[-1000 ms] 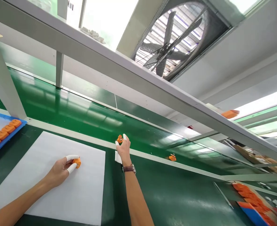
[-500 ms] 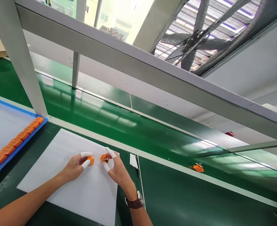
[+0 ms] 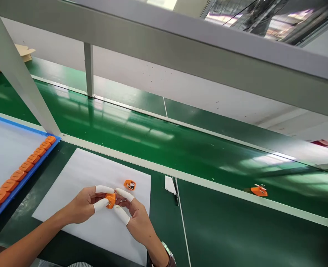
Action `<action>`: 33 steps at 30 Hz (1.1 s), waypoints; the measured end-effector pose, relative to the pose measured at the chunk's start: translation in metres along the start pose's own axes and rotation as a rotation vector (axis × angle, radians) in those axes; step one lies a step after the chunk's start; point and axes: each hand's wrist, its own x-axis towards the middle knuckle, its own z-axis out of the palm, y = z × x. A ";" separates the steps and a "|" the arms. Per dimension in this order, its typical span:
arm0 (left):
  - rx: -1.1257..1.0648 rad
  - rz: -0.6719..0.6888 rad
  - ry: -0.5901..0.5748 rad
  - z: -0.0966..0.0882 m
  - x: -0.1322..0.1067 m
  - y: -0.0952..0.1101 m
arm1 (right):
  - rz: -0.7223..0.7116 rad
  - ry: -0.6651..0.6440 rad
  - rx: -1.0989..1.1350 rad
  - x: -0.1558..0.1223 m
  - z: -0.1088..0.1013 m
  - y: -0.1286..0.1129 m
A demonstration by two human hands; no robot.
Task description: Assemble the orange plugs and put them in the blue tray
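My left hand [image 3: 82, 205] pinches a small orange plastic housing [image 3: 111, 200] between its thumb and forefinger, both in white finger cots. Close against the right side of this housing is my right hand [image 3: 136, 217], thumb and forefinger apart; whether its fingertips touch the piece I cannot tell. A second orange housing [image 3: 125, 183], with metal parts showing inside, lies on the white paper sheet [image 3: 97, 237] just beyond my right fingers. The sheet rests on a dark green tabletop [image 3: 222, 222] beneath both hands.
At left, a blue-edged tray [image 3: 38, 165] holds a row of several orange housings [image 3: 26, 166]. Right of the sheet lie a white scrap [image 3: 169, 184] and a dark slim tool [image 3: 176, 196]. Another orange piece [image 3: 259, 191] sits on the green belt [image 3: 153, 144]. A grey frame post [image 3: 27, 74] rises at left.
My right hand has let go of the orange housing with metal parts, which now lies on the sheet. That hand has moved left to the left hand's piece. The view has tilted down.
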 end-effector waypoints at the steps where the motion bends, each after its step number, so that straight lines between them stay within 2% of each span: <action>1: -0.001 -0.013 0.006 0.000 -0.001 -0.002 | 0.023 -0.002 0.035 0.003 0.002 0.003; 5: 0.003 -0.047 0.039 0.001 -0.002 -0.009 | 0.055 0.008 0.133 0.009 0.008 0.015; 11: 0.037 -0.025 0.115 0.008 0.000 -0.018 | 0.038 0.152 0.207 0.012 0.022 0.032; 18: 0.162 -0.002 0.116 0.003 -0.008 -0.018 | 0.080 0.079 0.363 0.017 0.023 0.035; 20: 0.261 0.066 0.118 0.004 -0.014 -0.017 | 0.093 0.084 0.380 0.017 0.020 0.031; 23: 0.470 0.247 0.133 0.010 -0.019 -0.020 | 0.123 0.085 0.409 0.016 0.018 0.027; 27: 0.749 0.482 0.315 0.020 -0.014 -0.032 | 0.125 0.089 0.395 0.017 0.022 0.031; 30: 0.790 0.516 0.394 0.024 -0.011 -0.032 | 0.128 0.094 0.357 0.017 0.026 0.039; 33: 0.730 0.467 0.419 0.014 -0.016 -0.012 | 0.116 0.113 0.301 0.016 0.027 0.046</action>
